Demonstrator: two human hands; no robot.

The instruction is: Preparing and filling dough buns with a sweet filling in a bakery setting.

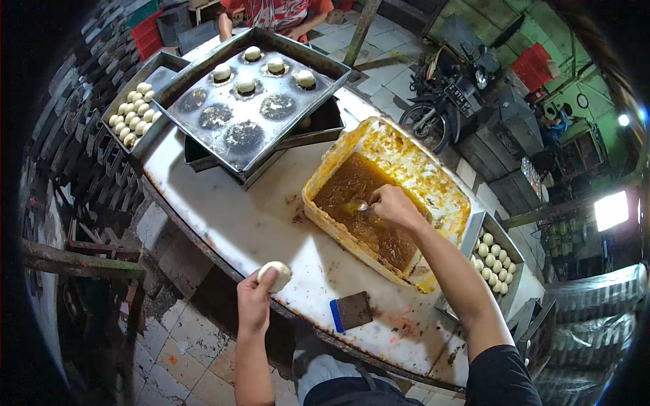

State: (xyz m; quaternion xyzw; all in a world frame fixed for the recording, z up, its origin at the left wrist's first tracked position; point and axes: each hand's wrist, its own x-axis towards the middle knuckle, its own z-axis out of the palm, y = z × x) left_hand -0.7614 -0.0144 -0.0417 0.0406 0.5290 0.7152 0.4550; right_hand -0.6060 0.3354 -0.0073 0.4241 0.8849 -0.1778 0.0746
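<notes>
Between the thumb and fingers of my left hand (254, 294) is a pale, round dough ball (276, 276), somewhat flattened, held over the table's near edge. My right hand (393, 204) is closed round the handle of a metal spoon (356, 206). The spoon's bowl touches the brown, sticky filling inside a large cream-coloured tub (323, 220). Yellow-brown smears coat the tub's inner walls. Nearer to me, a dough scraper (352, 312) with a blue edge lies on the white tabletop (291, 196).
At the far left, a metal baking tray (203, 145) bearing several dough balls rests on other trays. More dough balls fill a tray (135, 122) beside it and another tray (497, 264) right of the tub. Across the table is a person (274, 13). A motorcycle (443, 95) stands beyond.
</notes>
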